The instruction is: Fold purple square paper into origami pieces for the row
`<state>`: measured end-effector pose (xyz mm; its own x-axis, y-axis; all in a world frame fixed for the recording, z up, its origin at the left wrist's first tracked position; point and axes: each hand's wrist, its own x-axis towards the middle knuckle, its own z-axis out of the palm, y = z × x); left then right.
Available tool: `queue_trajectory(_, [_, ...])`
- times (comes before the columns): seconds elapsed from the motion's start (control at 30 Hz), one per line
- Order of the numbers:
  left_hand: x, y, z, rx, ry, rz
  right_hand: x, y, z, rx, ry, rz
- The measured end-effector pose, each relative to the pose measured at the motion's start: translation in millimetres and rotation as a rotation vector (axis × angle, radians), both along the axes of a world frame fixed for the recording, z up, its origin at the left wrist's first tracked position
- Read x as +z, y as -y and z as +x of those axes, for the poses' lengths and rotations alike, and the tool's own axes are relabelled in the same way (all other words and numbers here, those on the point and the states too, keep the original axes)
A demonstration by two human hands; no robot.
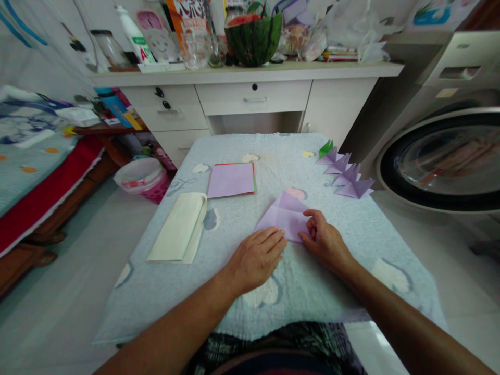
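Observation:
A lilac sheet of paper (284, 214), partly folded with creases showing, lies on the light blue cloth-covered table (234, 281). My left hand (255, 259) lies flat with its fingers stretched out, fingertips pressing the paper's near left edge. My right hand (324, 238) has its fingers curled, pinching the paper's near right edge. A stack of coloured square sheets (232, 180) with a lilac one on top lies further back. Several folded lilac pieces (346, 174) with one green piece (325, 148) sit in a row at the far right.
A folded cream cloth (180, 227) lies at the table's left. Behind stands a white desk (253, 99) with half a watermelon (253, 36), jars and bottles. A washing machine (445, 156) is at right, a bed (35, 177) and pink bin (142, 179) at left.

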<state>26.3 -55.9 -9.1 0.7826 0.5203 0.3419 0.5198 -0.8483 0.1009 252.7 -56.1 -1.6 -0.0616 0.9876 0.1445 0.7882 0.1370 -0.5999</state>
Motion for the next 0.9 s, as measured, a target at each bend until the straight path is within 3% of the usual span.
queue_trajectory(0.3, [-1.0, 0.1, -1.3, 0.046, -0.087, -0.079, -3.1, 3.5, 2.6, -0.097, 0.03, 0.047])
queue_trajectory(0.9, [0.2, -1.6, -1.0, 0.052, -0.125, -0.121, -2.4, 3.2, 0.5, -0.122, 0.071, 0.06])
